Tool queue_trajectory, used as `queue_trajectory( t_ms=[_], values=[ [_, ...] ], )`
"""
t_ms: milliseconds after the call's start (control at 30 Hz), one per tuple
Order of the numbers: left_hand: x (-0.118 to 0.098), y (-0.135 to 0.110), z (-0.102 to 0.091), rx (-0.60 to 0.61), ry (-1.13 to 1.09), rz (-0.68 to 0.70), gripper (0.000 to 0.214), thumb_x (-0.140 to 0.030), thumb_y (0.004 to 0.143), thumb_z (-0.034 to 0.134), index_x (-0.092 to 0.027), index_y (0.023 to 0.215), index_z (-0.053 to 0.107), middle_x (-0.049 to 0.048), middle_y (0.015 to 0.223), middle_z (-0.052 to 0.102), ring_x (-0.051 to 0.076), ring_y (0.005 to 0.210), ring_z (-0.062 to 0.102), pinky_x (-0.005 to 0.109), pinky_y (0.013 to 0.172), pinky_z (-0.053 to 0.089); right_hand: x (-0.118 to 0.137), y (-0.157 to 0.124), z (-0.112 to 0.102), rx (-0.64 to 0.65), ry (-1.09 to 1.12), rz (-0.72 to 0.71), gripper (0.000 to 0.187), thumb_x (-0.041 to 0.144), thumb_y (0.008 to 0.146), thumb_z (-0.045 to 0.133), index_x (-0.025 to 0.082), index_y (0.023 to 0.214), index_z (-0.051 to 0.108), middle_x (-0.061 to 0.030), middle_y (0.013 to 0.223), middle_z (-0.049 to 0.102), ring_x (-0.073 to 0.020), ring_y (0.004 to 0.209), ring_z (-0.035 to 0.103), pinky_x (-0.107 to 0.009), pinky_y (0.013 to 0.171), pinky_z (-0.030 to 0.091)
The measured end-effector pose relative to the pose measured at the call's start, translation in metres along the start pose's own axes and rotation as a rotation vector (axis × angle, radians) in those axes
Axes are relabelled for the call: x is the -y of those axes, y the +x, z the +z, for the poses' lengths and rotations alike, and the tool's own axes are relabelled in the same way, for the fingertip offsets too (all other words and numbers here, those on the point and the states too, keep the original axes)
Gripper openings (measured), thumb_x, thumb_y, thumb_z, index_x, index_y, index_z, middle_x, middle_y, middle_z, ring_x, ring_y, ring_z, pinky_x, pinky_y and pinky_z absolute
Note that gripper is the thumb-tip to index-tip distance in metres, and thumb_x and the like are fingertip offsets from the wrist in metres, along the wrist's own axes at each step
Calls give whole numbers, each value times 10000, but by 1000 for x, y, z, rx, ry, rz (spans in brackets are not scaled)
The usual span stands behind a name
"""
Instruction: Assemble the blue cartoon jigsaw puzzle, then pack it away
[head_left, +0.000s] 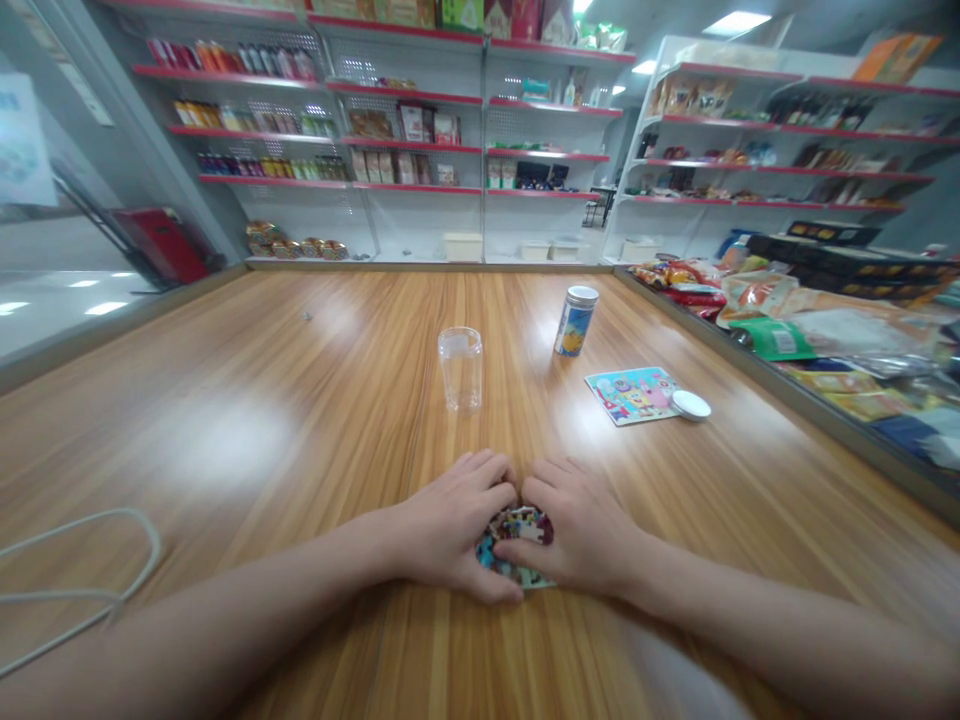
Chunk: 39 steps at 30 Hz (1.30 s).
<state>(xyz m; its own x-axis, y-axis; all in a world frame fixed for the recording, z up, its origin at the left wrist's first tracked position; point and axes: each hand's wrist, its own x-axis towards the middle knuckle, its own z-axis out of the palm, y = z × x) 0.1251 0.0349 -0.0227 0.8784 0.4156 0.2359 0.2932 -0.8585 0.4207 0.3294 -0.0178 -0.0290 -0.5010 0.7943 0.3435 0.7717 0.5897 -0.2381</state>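
My left hand [457, 525] and my right hand [577, 530] are cupped together on the wooden table [300, 420], fingers curled round a small heap of colourful puzzle pieces [516, 535]. Only part of the heap shows between the thumbs. Straight ahead of the hands stands an empty clear plastic jar [460, 369] without a lid. Further right stands a closed printed jar [575, 320]. A colourful picture card [632, 394] lies flat to the right, with a white lid [691, 405] resting at its edge.
A white cable [90, 570] loops over the table's left side. A bin of snack packets [795, 330] runs along the right edge. Store shelves with goods [405, 140] fill the back wall, and a red trolley [161, 245] stands at far left.
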Motion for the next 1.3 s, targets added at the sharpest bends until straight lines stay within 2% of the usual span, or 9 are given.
queue_trajectory(
  t_ms=[167, 300, 433, 533, 633, 733, 800, 1067, 1300],
  values=[
    [-3, 1, 11, -68, -70, 3, 338, -328, 645, 746, -188, 805, 484, 19, 837, 536, 181, 768, 491, 313, 693, 402, -1, -3, 7, -134, 30, -43, 270, 407, 872, 651, 193, 737, 556, -10, 681, 611, -153, 618, 536, -300, 578, 304],
    [-3, 1, 14, -129, -304, -91, 247, -184, 714, 686, -181, 891, 513, 12, 848, 582, 159, 747, 528, 282, 664, 400, -2, 0, 11, -287, 163, -85, 339, 477, 931, 615, 203, 757, 517, 26, 615, 568, -122, 544, 515, -269, 523, 306],
    [-5, 0, 13, -180, -483, -125, 170, -244, 924, 561, -184, 1055, 472, 19, 878, 614, 134, 728, 584, 250, 634, 458, 0, 7, 6, -387, 390, -17, 238, 419, 985, 569, 206, 883, 532, 12, 743, 603, -122, 665, 589, -233, 604, 441],
    [1, -3, 2, -214, -607, -105, 260, -317, 976, 516, -173, 1179, 441, 71, 989, 615, 170, 836, 629, 294, 711, 527, -2, 9, -9, -294, 488, -27, 189, 356, 990, 555, 206, 1105, 552, -51, 979, 651, -162, 895, 643, -294, 783, 525],
    [14, -8, -15, -104, -512, 54, 570, -410, 856, 686, -165, 1303, 433, 146, 1215, 571, 280, 1117, 595, 437, 949, 527, -13, 1, -27, -71, 439, -166, 577, 513, 861, 698, 211, 1313, 505, -125, 1255, 602, -253, 1181, 578, -423, 987, 501],
    [23, -9, -24, 30, -287, 212, 1022, -567, 665, 830, -162, 1462, 334, 209, 1483, 396, 392, 1380, 397, 582, 1163, 343, -24, -12, -34, 162, 244, -232, 1118, 711, 677, 760, 167, 1533, 291, -203, 1551, 366, -370, 1438, 331, -573, 1175, 307],
    [23, -9, -22, 45, -180, 195, 1115, -624, 661, 817, -159, 1511, 265, 223, 1538, 332, 400, 1431, 326, 604, 1196, 282, -26, -17, -31, 222, 143, -187, 1227, 767, 676, 717, 122, 1574, 183, -222, 1599, 286, -383, 1472, 262, -590, 1209, 234],
    [6, -2, -7, -4, -121, 38, 502, -512, 845, 717, -167, 1159, 533, 129, 1166, 577, 275, 1084, 558, 438, 951, 508, -5, -1, -1, 84, 28, -65, 338, 428, 908, 644, 154, 1103, 607, -109, 1067, 635, -260, 983, 579, -417, 850, 514],
    [14, -1, 0, -124, -240, 41, 260, -387, 946, 633, -174, 1078, 565, 68, 1004, 600, 186, 917, 580, 303, 807, 494, -11, 4, 9, -101, 58, -132, 256, 368, 1021, 465, 172, 915, 591, -53, 816, 628, -178, 725, 589, -296, 637, 469]
  ],
)
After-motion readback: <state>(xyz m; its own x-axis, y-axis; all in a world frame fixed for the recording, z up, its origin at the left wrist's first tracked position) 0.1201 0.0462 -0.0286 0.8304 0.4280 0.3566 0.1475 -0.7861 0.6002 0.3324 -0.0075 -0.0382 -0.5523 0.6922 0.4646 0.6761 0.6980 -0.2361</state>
